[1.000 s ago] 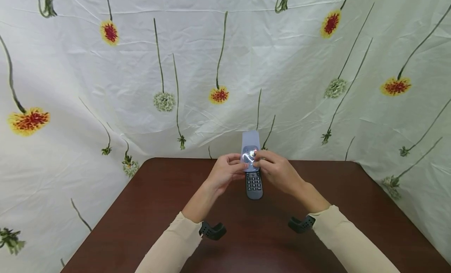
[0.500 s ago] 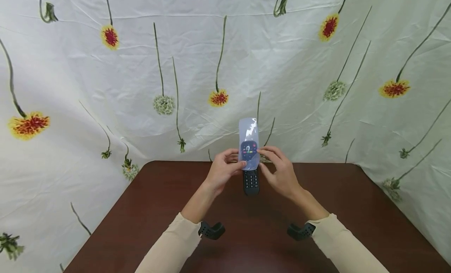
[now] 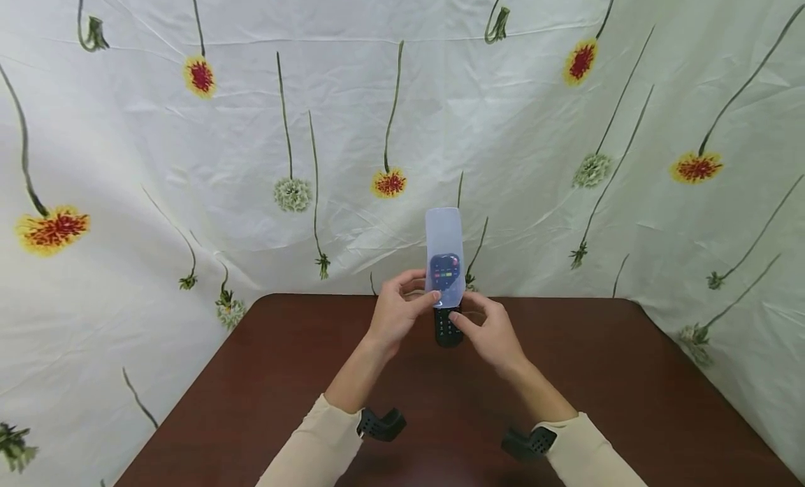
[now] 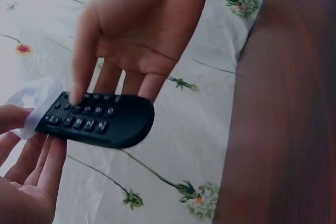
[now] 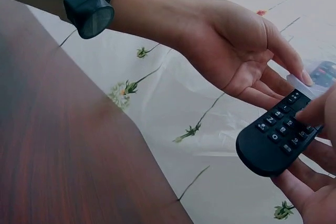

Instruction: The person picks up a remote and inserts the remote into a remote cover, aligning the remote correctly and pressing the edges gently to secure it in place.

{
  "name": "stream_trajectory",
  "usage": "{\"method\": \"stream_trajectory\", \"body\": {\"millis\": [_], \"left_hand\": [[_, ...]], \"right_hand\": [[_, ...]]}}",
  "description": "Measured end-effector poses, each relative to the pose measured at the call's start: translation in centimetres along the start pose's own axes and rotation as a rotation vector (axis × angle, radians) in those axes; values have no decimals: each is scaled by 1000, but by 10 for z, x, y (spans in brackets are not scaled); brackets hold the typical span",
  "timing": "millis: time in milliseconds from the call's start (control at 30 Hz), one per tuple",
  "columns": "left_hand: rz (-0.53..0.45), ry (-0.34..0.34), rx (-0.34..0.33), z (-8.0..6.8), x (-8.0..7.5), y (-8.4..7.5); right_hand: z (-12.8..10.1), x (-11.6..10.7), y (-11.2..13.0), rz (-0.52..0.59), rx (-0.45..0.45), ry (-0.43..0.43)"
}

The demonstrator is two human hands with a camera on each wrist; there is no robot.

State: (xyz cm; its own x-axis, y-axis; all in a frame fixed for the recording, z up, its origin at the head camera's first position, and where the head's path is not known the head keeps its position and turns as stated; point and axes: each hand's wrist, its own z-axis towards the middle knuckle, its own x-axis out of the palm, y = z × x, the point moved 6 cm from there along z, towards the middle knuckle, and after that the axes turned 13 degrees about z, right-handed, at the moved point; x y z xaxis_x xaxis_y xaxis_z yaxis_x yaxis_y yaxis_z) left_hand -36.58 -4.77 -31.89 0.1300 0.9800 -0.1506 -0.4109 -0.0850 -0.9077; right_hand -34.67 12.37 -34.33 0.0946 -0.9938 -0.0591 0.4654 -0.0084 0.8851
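The right hand point(image 3: 493, 333) just dropped from the translucent sleeve point(image 3: 444, 232)'s right edge and its fingers now pinch the remote point(image 3: 446, 337)'s bare near end, held above the desk point(image 3: 302, 375). The left hand point(image 3: 397, 307) grips the sleeve around it. Each piece has its own hand, probably handier for sliding.

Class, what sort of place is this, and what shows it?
Likely an indoor filming corner: a brown table, a flower-print cloth hung behind it, and black wrist devices.
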Motion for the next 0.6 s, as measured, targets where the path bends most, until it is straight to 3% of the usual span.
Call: {"method": "stream_trajectory", "body": {"millis": [300,600], "left_hand": [[59,-40,70,-5,7,-5],[108,-75,114,-8,11,-1]], "right_hand": [[-3,3,-8,164,57,-37],[-5,4,-8,203,79,-84]]}}
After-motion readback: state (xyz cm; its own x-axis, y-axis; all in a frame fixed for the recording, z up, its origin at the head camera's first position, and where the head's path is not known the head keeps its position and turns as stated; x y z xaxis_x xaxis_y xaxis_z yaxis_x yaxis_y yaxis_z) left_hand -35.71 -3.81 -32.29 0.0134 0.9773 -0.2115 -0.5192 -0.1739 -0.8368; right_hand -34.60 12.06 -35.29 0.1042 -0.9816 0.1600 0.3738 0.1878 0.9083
